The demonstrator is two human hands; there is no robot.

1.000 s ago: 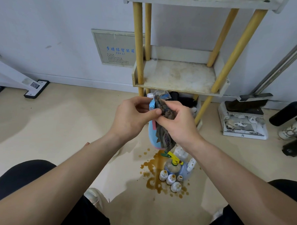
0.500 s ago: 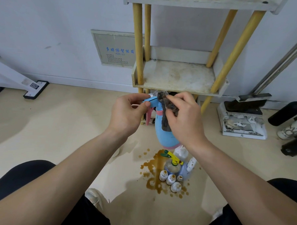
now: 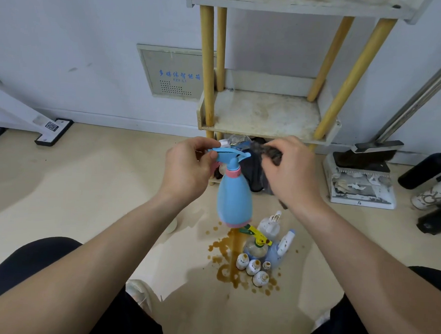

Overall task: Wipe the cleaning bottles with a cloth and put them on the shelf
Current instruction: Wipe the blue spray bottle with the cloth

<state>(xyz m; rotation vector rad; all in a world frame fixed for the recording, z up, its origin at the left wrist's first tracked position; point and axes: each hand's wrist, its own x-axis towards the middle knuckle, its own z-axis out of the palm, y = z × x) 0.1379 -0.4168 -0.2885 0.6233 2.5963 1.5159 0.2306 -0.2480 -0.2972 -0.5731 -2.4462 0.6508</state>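
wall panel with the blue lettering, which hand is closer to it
Left. The left hand, pinching the blue spray bottle's head, is below and right of the wall panel; the right hand, holding the cloth, is farther right, beyond the bottle.

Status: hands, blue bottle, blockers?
Left hand pinches blue spray bottle by its head. Right hand grips dark cloth beside the neck. Bottle not yet shelved; nothing between it and shelf.

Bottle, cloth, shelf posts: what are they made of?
The bottle looks like moulded plastic: opaque blue, smooth, faint sheen. The cloth is soft dark fabric, fuzzy and drooping in folds, perhaps microfibre. The shelf posts look like round wood or bamboo, yellowish and matt; paint cannot be ruled out.
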